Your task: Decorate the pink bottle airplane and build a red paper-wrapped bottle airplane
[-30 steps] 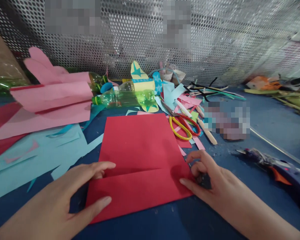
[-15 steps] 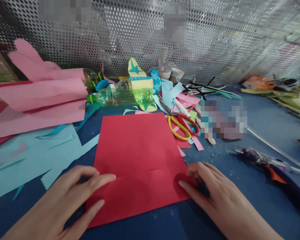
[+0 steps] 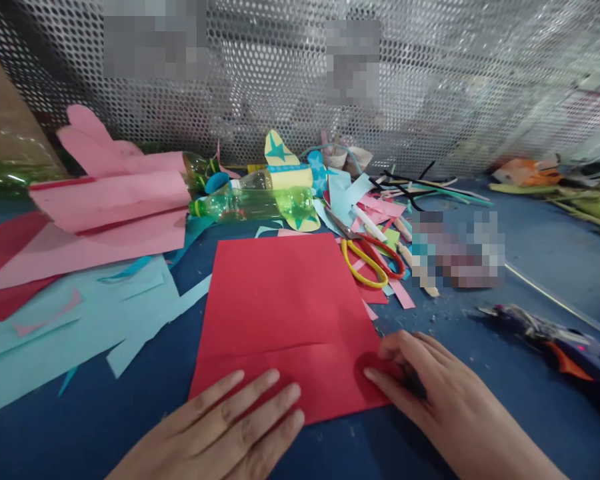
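Observation:
A red sheet of paper (image 3: 280,293) lies on the blue table in front of me, with a crease running across its lower part. My left hand (image 3: 230,420) rests on the sheet's lower left, palm down, its fingers stretched out and slightly spread. At the lower right edge of the sheet, my right hand (image 3: 430,387) has its thumb on top and its other fingers curled in at the border, pinching the paper there. Just beyond the sheet's right side lie scissors (image 3: 373,260) with one yellow and one red handle.
Light blue paper (image 3: 80,327) and a pink paper-covered bottle (image 3: 130,193) are at left. A green plastic bottle (image 3: 255,203) lies behind the sheet, near paper scraps (image 3: 380,207). At right is a glue gun (image 3: 555,347). A perforated metal panel (image 3: 275,87) stands behind.
My left hand has moved from the sheet's left edge rightward onto its lower part, and its fingers have flattened out. My right hand stays at the right edge. The view has shifted slightly.

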`<state>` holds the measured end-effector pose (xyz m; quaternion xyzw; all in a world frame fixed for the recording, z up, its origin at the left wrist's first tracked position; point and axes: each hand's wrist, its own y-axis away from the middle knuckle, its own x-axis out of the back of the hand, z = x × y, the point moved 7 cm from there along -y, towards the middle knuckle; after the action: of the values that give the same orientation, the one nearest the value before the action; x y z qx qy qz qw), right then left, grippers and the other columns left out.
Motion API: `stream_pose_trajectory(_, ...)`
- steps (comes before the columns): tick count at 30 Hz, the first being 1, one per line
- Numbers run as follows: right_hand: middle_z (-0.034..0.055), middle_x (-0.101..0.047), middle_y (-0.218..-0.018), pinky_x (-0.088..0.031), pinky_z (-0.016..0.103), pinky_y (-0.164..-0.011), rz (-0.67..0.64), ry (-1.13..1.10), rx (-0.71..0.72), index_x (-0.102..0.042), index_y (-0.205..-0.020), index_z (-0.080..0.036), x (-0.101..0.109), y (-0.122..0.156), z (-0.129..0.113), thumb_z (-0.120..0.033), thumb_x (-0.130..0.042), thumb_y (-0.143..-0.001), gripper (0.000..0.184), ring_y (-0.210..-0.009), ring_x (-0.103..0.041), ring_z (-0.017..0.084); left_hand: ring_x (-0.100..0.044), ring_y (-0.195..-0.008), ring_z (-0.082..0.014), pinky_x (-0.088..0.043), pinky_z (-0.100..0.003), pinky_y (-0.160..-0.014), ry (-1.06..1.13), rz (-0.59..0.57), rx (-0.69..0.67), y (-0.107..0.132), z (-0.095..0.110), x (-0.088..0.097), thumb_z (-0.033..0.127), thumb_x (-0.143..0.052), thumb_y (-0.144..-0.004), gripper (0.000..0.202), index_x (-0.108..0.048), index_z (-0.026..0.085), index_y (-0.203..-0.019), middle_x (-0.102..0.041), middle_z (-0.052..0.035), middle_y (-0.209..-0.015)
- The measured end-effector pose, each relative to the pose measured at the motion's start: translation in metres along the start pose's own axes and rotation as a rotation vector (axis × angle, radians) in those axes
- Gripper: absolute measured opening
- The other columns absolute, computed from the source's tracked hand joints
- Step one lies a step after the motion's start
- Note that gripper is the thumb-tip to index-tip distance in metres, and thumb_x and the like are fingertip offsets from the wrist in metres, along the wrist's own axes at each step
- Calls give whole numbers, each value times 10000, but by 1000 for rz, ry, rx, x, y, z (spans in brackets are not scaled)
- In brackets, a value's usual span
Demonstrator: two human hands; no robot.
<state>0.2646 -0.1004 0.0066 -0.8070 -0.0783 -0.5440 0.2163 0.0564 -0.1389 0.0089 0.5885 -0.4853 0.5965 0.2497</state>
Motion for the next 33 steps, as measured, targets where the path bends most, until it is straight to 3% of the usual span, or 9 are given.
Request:
stream_pose_trajectory(14,-20,-646,-721,-527,290,-589,46,50,42,-426,-880,-254,6,-7,-9,-382,-268,-1029,251,-623,-681,151,-269,-1415,-112,-39,-346,-1206,-20,-49,45,6,-4,-6,120,-278,-938,517,-441,293,-1397,-445,131,-1477)
stream_pose_trajectory(20,-22,-646,-720,-534,284,-595,49,58,66,-425,-884,-255,7,-7,-11,-372,-258,-1033,253,-628,-687,143,-242,-1430,-133,-36,-341,-1205,-37,-73,-6,7,-5,-8,117,-342,-889,545,-445,271,-1401,-413,107,-1503)
stream_pose_trajectory(30,0,-627,-727,-539,304,-605,29,42,47,-447,-860,-243,4,-5,-8,-378,-312,-1021,249,-655,-657,169,-200,-1443,-134,-32,-343,-1203,-1,-90,27,9,-4,-14,119,-312,-912,557,-387,288,-1437,-404,115,-1508)
stream_pose_trajectory(33,66,-618,-868,-536,348,-673,71,107,12,-536,-941,-228,15,0,-8,-379,-375,-1000,228,-792,-626,216,-209,-1441,-129,-24,-329,-1203,23,-95,30,9,-5,-13,134,-341,-909,555,-387,295,-1438,-416,113,-1501)
